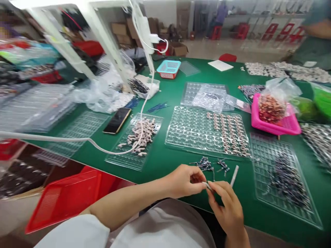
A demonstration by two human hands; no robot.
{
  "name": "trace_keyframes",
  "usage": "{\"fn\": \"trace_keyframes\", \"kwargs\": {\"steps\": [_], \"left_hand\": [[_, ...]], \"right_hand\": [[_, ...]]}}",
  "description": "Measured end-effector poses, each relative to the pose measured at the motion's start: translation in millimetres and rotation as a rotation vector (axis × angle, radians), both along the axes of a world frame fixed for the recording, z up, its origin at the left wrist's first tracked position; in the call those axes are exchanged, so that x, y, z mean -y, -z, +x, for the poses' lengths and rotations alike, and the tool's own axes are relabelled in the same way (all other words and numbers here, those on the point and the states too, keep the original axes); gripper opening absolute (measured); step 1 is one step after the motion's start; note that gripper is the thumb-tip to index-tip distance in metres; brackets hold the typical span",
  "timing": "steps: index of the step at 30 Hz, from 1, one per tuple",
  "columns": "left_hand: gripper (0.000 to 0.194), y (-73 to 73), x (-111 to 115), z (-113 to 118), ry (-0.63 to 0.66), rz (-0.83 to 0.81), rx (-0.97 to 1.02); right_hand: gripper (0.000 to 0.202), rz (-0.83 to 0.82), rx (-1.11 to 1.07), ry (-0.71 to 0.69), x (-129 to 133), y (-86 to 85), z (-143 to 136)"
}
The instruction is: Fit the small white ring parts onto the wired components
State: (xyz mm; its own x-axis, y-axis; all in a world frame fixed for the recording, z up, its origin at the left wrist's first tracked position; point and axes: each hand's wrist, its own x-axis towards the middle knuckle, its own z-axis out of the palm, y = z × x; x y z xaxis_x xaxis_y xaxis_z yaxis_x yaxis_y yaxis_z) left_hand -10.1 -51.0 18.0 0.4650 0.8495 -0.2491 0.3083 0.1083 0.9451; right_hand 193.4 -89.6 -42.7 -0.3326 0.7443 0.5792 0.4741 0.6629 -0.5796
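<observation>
Near the front edge of the green table, my left hand [184, 181] pinches one end of a small pale, curved earbud-like piece [207, 186]. My right hand [227, 203] has its fingertips closed on the other end, so both hands meet at it. Fine detail of the piece is hidden by the fingers. Just beyond lie a small heap of dark wired parts [204, 163] and a smaller cluster of similar parts [222, 165]. A white stick-like tool [234, 175] rests beside my right hand. Farther back, a clear moulded tray [192, 132] holds rows of beige pieces [230, 132] on its right side.
Loose beige pieces [143, 132] lie on a tray at left, crossed by a white cable [103, 148]. A phone [117, 120] lies beside it. At right are a pink basket [276, 128] with bagged copper-coloured parts and a tray [261, 179] of dark wired parts.
</observation>
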Motion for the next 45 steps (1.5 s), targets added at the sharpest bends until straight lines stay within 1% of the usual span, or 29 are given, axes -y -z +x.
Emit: {"fn": "trace_keyframes", "kwargs": {"steps": [3, 6, 8, 10, 13, 15, 16, 18, 19, 21, 22, 24, 27, 30, 32, 33, 35, 38, 40, 42, 45], "left_hand": [[0.018, -8.7, 6, -12, -0.050, 0.048, -0.018], [0.015, -20.9, 10, -39, -0.159, 0.165, -0.107], [0.015, -26.1, 9, -67, -0.277, 0.245, -0.195], [0.018, -27.8, 6, -103, -0.435, 0.318, -0.325], [0.024, -24.9, -4, -160, -0.735, 0.398, -0.598], [0.029, -20.9, -12, -194, -0.838, 0.395, -0.778], [0.031, -18.7, -17, -208, -0.839, 0.395, -0.860], [0.035, -15.0, -25, -228, -0.781, 0.392, -0.978], [0.036, -13.9, -29, -235, -0.747, 0.392, -1.005], [0.039, -13.2, -36, -239, -0.701, 0.404, -1.022], [0.041, -13.6, -40, -238, -0.685, 0.430, -1.023], [0.042, -14.7, -45, -228, -0.643, 0.533, -1.021], [0.038, -15.5, -55, -198, -0.527, 0.718, -0.945], [0.032, -15.3, -73, -152, -0.309, 0.836, -0.811], [0.029, -15.1, -92, -115, -0.132, 0.890, -0.721], [0.029, -15.0, -104, -97, -0.058, 0.887, -0.685], [0.027, -14.2, -132, -62, 0.020, 0.819, -0.670], [0.026, -11.1, -179, -16, 0.019, 0.773, -0.692], [0.025, -7.2, -207, 8, -0.007, 0.732, -0.724], [0.024, -2.3, -229, 26, -0.035, 0.678, -0.767], [0.030, 5.6, -250, 43, -0.064, 0.580, -0.829]], "right_hand": [[0.054, 0.010, -0.014, 0.020, -2, 0.9, 0], [0.055, 0.007, -0.050, 0.039, -1, 0.3, 1], [0.051, -0.004, -0.068, 0.047, -1, 0.1, 2], [0.046, -0.006, -0.075, 0.055, 0, 0.7, 2], [0.042, 0.003, -0.063, 0.050, 0, 2.5, 3], [0.041, 0.001, -0.049, 0.044, -1, 3.1, 2], [0.040, -0.002, -0.044, 0.043, -1, 3.0, 2], [0.038, -0.001, -0.053, 0.047, -2, 1.8, 1], [0.038, 0.005, -0.063, 0.049, -2, 0.8, 1], [0.037, 0.015, -0.084, 0.046, -3, -1.5, -1], [0.038, 0.017, -0.091, 0.046, -3, -2.5, -2], [0.038, 0.011, -0.097, 0.051, -2, -3.7, -4], [0.037, -0.022, -0.093, 0.074, -1, -3.6, -5], [0.036, -0.052, -0.077, 0.087, 1, -2.7, -5], [0.036, -0.058, -0.074, 0.096, 2, -2.6, -5], [0.036, -0.060, -0.075, 0.099, 2, -2.8, -6], [0.036, -0.064, -0.078, 0.107, 3, -3.6, -6], [0.035, -0.068, -0.075, 0.124, 3, -5.3, -7], [0.034, -0.069, -0.069, 0.139, 3, -6.3, -8], [0.033, -0.067, -0.063, 0.145, 3, -6.7, -9], [0.032, -0.065, -0.056, 0.140, 4, -5.8, -9]]}}
